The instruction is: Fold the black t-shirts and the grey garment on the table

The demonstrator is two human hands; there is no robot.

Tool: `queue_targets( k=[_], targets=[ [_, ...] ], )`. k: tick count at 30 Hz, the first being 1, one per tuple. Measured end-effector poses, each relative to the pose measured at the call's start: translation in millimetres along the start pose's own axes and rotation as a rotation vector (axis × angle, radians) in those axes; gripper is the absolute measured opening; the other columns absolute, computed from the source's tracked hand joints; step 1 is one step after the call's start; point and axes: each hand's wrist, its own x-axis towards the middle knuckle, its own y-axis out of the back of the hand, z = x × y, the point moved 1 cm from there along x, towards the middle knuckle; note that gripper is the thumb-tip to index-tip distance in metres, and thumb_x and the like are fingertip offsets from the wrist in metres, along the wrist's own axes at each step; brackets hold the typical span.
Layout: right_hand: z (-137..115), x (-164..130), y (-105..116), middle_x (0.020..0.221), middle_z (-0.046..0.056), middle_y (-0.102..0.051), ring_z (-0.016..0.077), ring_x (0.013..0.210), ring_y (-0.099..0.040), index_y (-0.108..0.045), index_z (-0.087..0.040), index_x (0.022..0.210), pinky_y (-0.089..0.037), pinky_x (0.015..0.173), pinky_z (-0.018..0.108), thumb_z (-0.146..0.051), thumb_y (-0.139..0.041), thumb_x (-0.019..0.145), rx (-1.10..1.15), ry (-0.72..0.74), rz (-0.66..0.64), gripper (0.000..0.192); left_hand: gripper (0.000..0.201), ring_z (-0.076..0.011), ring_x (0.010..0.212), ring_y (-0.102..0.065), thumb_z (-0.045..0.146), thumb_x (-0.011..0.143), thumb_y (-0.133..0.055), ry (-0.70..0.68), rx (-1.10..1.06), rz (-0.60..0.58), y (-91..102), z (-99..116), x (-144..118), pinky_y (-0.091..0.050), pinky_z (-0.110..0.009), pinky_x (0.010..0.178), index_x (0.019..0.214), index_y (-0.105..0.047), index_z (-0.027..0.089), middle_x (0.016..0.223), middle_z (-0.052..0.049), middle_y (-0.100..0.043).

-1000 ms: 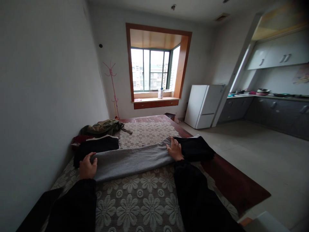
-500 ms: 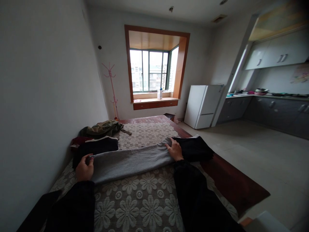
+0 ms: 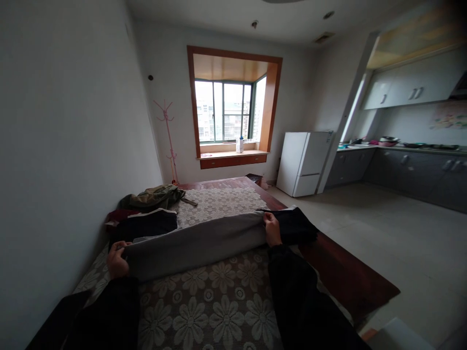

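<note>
A long folded piece of grey cloth (image 3: 197, 241), perhaps a garment, stretches between my two hands above the table. Its left end is pinched in my left hand (image 3: 118, 260), fingers closed at the upper corner. At the other end my right hand (image 3: 272, 229) grips the upper right corner between thumb and fingers. Dark folded cloth (image 3: 297, 226) lies right beside my right hand. Behind my left hand rests another dark folded cloth (image 3: 146, 226) with a pale edge. What kind of garment the grey cloth is, I cannot tell.
A lace tablecloth with flowers (image 3: 209, 316) covers much of the dark red table (image 3: 350, 272). An olive bag or garment (image 3: 155, 197) lies by the left wall. Beyond stand a pink coat rack (image 3: 170, 141), a white fridge (image 3: 304, 163) and a window (image 3: 224, 112).
My hands have moved slightly apart and closed on the corners of the grey cloth. Its upper edge now looks raised and tauter. The view has tilted up a little.
</note>
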Motion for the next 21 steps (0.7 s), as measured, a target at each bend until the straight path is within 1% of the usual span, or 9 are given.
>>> queue_targets(
  k=[3, 6, 8, 10, 13, 15, 18, 20, 21],
  targets=[
    [-0.8, -2.9, 5.2, 0.074, 0.000, -0.065, 0.0197, 0.070, -0.059, -0.064, -0.024, 0.085, -0.047, 0.067, 0.031, -0.052, -0.059, 0.073, 0.092, -0.021, 0.032, 0.031, 0.011, -0.0236, 0.066, -0.060, 0.033, 0.059, -0.043, 0.041, -0.082, 0.029, 1.8, -0.1, -0.8, -0.053, -0.037, 0.065, 0.068, -0.041, 0.027, 0.064, -0.001, -0.055],
    [-3.3, -5.9, 8.3, 0.066, -0.003, -0.058, 0.0179, 0.064, -0.053, -0.060, -0.023, 0.078, -0.043, 0.062, 0.030, -0.052, -0.056, 0.074, 0.131, -0.028, 0.097, 0.029, 0.009, -0.0225, 0.058, -0.055, 0.033, 0.058, -0.043, 0.059, -0.135, 0.017, 2.6, 1.8, -3.3, -0.050, -0.036, 0.056, 0.064, -0.038, 0.028, 0.056, -0.001, -0.048],
    [-6.0, -7.4, 9.5, 0.064, -0.002, -0.057, 0.0180, 0.064, -0.051, -0.059, -0.023, 0.073, -0.041, 0.063, 0.031, -0.053, -0.055, 0.075, 0.131, -0.023, 0.133, 0.031, 0.010, -0.0214, 0.053, -0.052, 0.035, 0.061, -0.043, 0.065, -0.158, -0.006, 2.7, 3.4, -5.5, -0.049, -0.035, 0.054, 0.062, -0.036, 0.028, 0.053, 0.000, -0.044],
    [-9.4, -8.6, 9.8, 0.068, 0.000, -0.062, 0.0193, 0.069, -0.053, -0.062, -0.022, 0.072, -0.042, 0.067, 0.032, -0.056, -0.055, 0.077, 0.118, -0.013, 0.134, 0.035, 0.012, -0.0205, 0.051, -0.049, 0.035, 0.063, -0.044, 0.066, -0.166, -0.023, 2.8, 5.0, -8.0, -0.048, -0.035, 0.053, 0.062, -0.035, 0.028, 0.052, 0.001, -0.043],
    [-15.1, -11.6, 8.6, 0.075, 0.003, -0.069, 0.0219, 0.076, -0.058, -0.071, -0.020, 0.074, -0.044, 0.072, 0.033, -0.063, -0.057, 0.079, 0.088, -0.003, 0.080, 0.045, 0.011, -0.0206, 0.050, -0.048, 0.034, 0.064, -0.045, 0.068, -0.138, -0.049, 2.6, 7.7, -11.0, -0.049, -0.036, 0.054, 0.063, -0.036, 0.028, 0.053, 0.001, -0.044],
    [-18.9, -14.7, 7.0, 0.070, 0.003, -0.068, 0.0223, 0.073, -0.059, -0.073, -0.020, 0.071, -0.044, 0.071, 0.033, -0.068, -0.057, 0.080, 0.050, -0.004, 0.011, 0.052, 0.010, -0.0217, 0.053, -0.051, 0.032, 0.065, -0.046, 0.072, -0.097, -0.054, 2.2, 9.8, -11.3, -0.051, -0.037, 0.058, 0.064, -0.037, 0.028, 0.055, 0.000, -0.045],
    [-23.1, -19.8, 4.4, 0.053, 0.001, -0.057, 0.0198, 0.059, -0.053, -0.067, -0.021, 0.058, -0.040, 0.061, 0.032, -0.078, -0.051, 0.082, -0.086, 0.005, -0.112, 0.064, 0.005, -0.0246, 0.064, -0.059, 0.030, 0.065, -0.045, 0.080, -0.021, -0.035, 2.3, 13.0, -9.0, -0.054, -0.039, 0.069, 0.067, -0.041, 0.029, 0.060, -0.001, -0.050],
    [-24.1, -21.6, 3.3, 0.046, 0.000, -0.049, 0.0179, 0.051, -0.047, -0.060, -0.022, 0.053, -0.036, 0.055, 0.032, -0.084, -0.049, 0.081, -0.158, 0.015, -0.143, 0.069, 0.004, -0.0263, 0.073, -0.062, 0.030, 0.066, -0.045, 0.085, 0.034, -0.028, 3.2, 14.8, -6.9, -0.054, -0.041, 0.078, 0.070, -0.044, 0.028, 0.064, -0.002, -0.054],
    [-24.1, -21.8, 3.2, 0.045, -0.001, -0.047, 0.0174, 0.050, -0.046, -0.057, -0.023, 0.051, -0.035, 0.054, 0.032, -0.085, -0.049, 0.080, -0.172, 0.019, -0.134, 0.069, 0.005, -0.0270, 0.077, -0.064, 0.030, 0.067, -0.045, 0.089, 0.064, -0.027, 3.8, 15.4, -6.2, -0.054, -0.042, 0.082, 0.071, -0.045, 0.028, 0.067, -0.002, -0.056]
  ],
)
